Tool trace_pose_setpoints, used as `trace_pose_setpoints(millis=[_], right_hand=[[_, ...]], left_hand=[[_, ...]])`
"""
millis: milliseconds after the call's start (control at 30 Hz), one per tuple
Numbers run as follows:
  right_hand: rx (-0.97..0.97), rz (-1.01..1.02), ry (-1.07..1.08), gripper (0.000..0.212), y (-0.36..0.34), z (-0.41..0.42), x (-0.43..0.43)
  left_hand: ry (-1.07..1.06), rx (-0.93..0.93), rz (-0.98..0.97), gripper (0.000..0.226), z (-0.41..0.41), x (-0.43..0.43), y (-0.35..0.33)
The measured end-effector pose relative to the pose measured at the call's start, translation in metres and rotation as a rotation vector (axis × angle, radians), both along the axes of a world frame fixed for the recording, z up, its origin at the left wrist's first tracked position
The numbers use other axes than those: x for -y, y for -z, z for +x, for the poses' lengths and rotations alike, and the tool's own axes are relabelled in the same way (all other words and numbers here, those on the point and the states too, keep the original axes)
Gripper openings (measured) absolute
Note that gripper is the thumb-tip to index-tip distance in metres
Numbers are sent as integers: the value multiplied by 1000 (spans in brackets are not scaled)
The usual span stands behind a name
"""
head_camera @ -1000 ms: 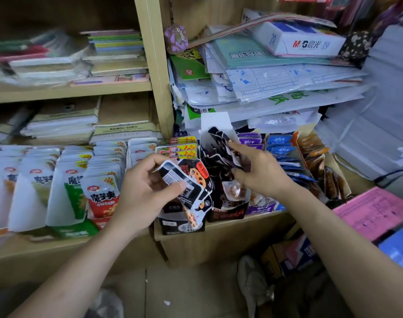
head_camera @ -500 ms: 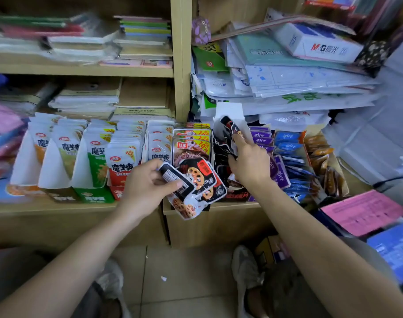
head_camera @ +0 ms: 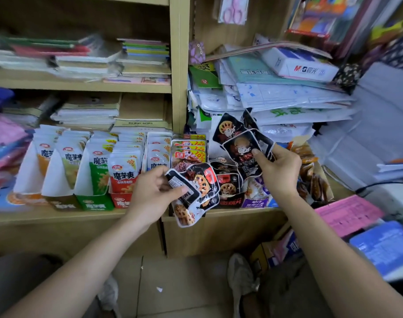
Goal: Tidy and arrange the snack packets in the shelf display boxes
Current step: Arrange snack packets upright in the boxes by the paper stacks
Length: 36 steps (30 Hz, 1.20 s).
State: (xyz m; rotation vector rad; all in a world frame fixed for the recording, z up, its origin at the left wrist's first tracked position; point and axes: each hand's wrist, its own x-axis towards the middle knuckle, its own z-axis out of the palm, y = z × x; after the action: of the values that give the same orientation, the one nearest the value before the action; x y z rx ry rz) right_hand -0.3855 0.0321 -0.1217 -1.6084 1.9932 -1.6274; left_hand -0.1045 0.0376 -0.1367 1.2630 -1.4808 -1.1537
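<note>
Black packets [head_camera: 202,183], two bunches, left hand [head_camera: 153,193], right hand [head_camera: 278,172]

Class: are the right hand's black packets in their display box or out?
Out: the right hand holds the black packets above the box.

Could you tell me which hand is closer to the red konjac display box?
Left. The left hand is just right of the red konjac display box, gripping black lotus-root packets; the right hand is farther right, holding other black packets.
</note>
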Motion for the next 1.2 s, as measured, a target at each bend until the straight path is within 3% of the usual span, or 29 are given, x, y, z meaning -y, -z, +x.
trace_pose_setpoints(millis=[100, 200, 267, 400, 567, 700, 800, 900, 967, 1033, 1200], right_hand=[[91, -70, -65, 41, -16, 17, -47], [97, -36, -128, 21, 2, 30, -101], [157, 67, -183, 7, 26, 36, -136], [57, 363, -253, 11, 68, 54, -179], [-293, 791, -289, 6, 131, 80, -152], [-290, 966, -281, 11, 178, 101, -123], [-187, 1081, -260, 11, 226, 115, -115], [-90, 1169, -218, 32, 297, 116, -113], [11, 1173, -229, 32, 318, 120, -118], [95, 1161, -247, 34, 335, 124, -125], [360, 1293, -474, 71, 330, 126, -133]], left_hand=[[3, -31, 3, 28, 4, -11, -7], [96, 19, 35, 30, 18, -35, -11], [208, 121, 79, 33, 32, -54, -6], [310, 321, 216, 27, 50, -79, 35], [236, 572, 315, 28, 41, -80, 120], [168, 605, 408, 30, 30, -75, 190], [43, 594, 524, 43, 29, -77, 232], [-66, 521, 581, 27, 30, -82, 271], [-111, 504, 609, 23, 31, -84, 293], [-110, 466, 657, 4, 34, -87, 308], [131, 459, 743, 44, 38, -97, 332]])
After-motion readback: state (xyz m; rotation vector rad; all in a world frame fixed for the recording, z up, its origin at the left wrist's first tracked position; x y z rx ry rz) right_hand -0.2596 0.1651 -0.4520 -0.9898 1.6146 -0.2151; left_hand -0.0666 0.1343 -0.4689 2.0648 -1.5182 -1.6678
